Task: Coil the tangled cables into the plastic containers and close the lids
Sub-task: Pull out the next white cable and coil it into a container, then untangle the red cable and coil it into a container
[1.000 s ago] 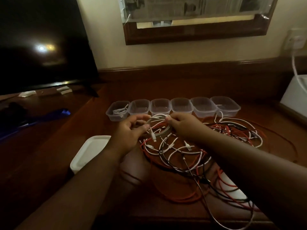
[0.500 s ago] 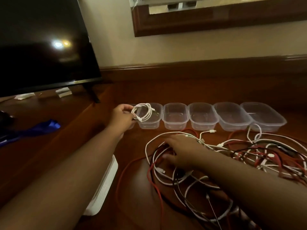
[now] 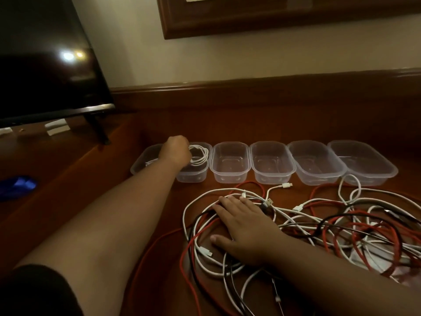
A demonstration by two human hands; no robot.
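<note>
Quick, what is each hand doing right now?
Left hand: fingers curled round the coiled white cable, lowering it into the second container.
Right hand: open, flat on the tangled cables.

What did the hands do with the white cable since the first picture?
The left hand carried the coiled white cable away from the tangle and lowered it into the second container from the left, still gripping it. The right hand let go of the coil and now lies flat on the tangled cables. The other containers stayed in their row.
</note>
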